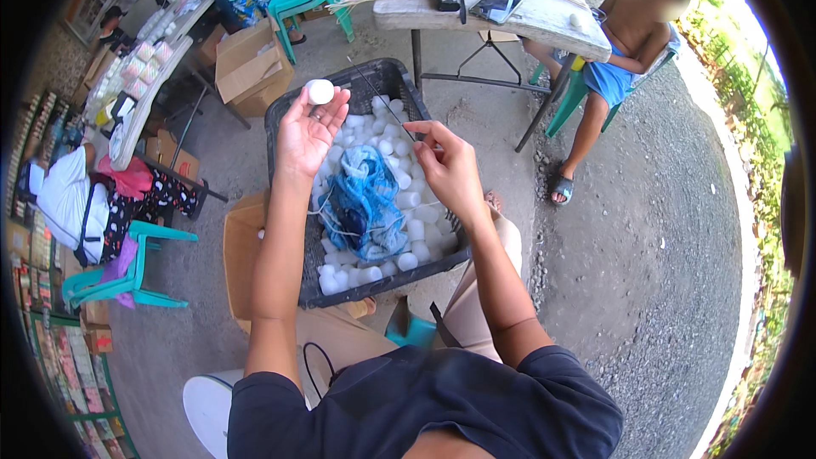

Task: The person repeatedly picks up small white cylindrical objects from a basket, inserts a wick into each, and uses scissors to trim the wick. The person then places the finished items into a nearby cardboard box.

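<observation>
Dark cloth shirt [425,395]; left hand [306,136] loosely cradling white plastic-looking cylinder [320,91], seemingly light, stiff, best side-held; right hand [448,163] pinching thin dark rod [375,88].

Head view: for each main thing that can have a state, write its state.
Left hand: palm up, white cylinder at its fingertips
Right hand: pinching thin dark rod
Black crate: open, heaped with loose white cylinders
Blue mesh: crumpled on the cylinders
Cardboard box: flaps open
Green chair at right: occupied
</observation>
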